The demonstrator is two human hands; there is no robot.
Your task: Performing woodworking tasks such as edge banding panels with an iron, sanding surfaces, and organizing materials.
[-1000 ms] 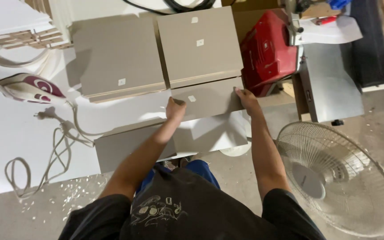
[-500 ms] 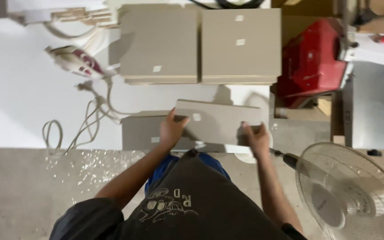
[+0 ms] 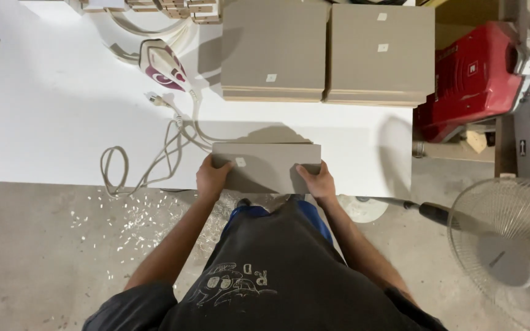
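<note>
grey board (image 3: 268, 167) | small white sticker near left end | hands: left (image 3: 213, 178), right (image 3: 318, 179) clasp ends

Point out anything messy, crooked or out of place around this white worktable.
Pale chips and shavings lie scattered on the concrete floor below the white table's front edge. The clothes iron's cord sprawls in loose loops, one hanging over that edge. The two stacks of grey boards sit squarely.
</note>
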